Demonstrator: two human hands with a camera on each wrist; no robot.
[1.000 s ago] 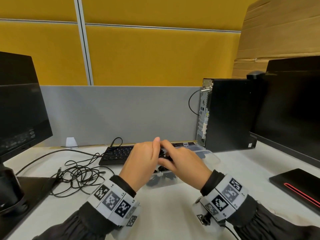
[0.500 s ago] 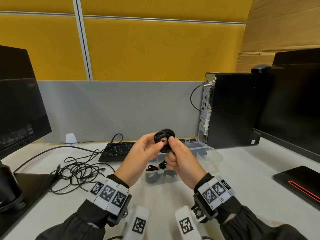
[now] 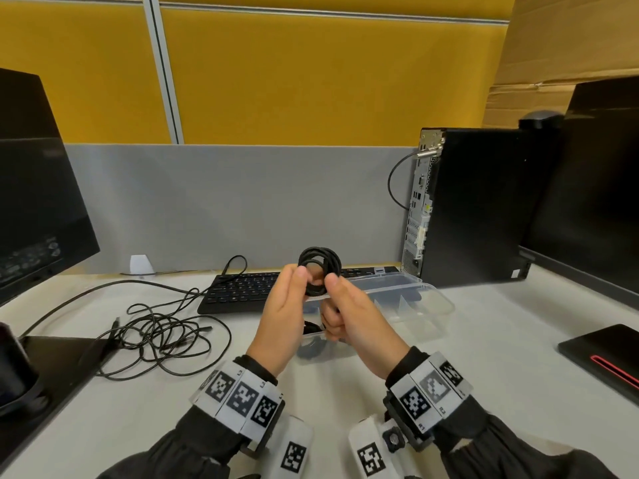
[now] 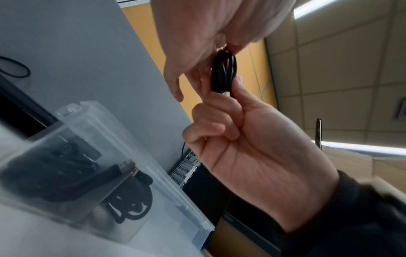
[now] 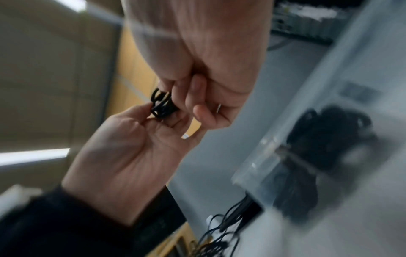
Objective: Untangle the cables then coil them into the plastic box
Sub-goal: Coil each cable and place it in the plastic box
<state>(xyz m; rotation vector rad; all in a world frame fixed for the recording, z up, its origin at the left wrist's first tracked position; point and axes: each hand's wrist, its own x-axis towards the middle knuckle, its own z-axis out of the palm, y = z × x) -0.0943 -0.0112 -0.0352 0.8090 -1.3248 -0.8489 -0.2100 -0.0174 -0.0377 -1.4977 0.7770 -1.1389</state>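
Both hands hold a small coiled cable (image 3: 318, 270) up above the plastic box (image 3: 428, 299), probably to keep its loops from springing apart before it goes in. The left hand (image 3: 283, 314) pinches the coil's left edge between thumb and fingertips, other fingers loosely extended, while the right hand (image 3: 356, 319) pinches its lower right edge with thumb and forefinger, the remaining fingers curled into the palm. More coiled cables lie in the box, and a tangled bundle of cables (image 3: 155, 331) waits on the surface to the left.
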